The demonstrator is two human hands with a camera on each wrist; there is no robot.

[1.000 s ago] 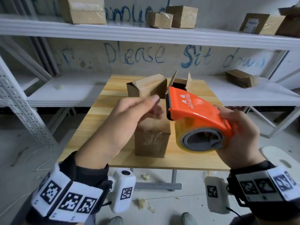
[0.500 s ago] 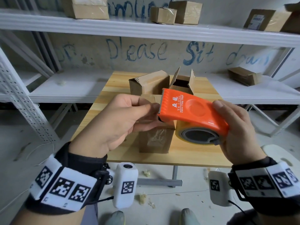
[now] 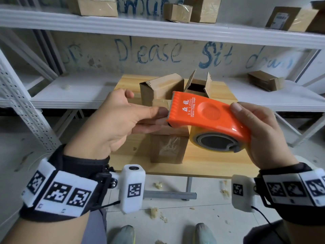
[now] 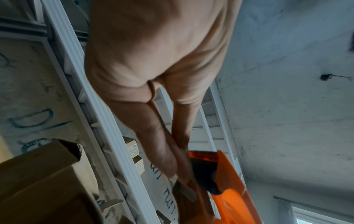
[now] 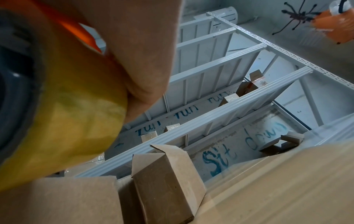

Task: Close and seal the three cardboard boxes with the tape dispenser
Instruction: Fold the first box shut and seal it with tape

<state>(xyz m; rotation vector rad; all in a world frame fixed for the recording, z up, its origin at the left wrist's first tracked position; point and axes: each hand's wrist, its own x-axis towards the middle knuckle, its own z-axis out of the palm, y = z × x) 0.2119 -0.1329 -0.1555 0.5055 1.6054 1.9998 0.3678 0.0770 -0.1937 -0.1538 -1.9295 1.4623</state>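
Note:
My right hand (image 3: 253, 124) grips the orange tape dispenser (image 3: 209, 117) above the wooden table (image 3: 211, 164), its yellowish tape roll (image 5: 76, 121) against my palm. At the toothed cutter edge, my left hand (image 3: 163, 115) pinches the tape end (image 4: 184, 189) between thumb and finger. A closed cardboard box (image 3: 168, 148) stands under the dispenser, near the table's front. Behind it at the back left lies a second box (image 3: 161, 87), on its side with loose end flaps. The third box (image 3: 198, 85) stands at the back right with its flaps up.
White metal shelving (image 3: 158, 27) runs behind the table and to both sides. Other cardboard boxes (image 3: 177, 13) sit on its shelves. Scraps of tape litter the floor (image 3: 158, 213) by my feet.
The dispenser has tipped flatter, so its top now faces me. My left fingers have closed on the tape end at the cutter. Both hands have shifted a little.

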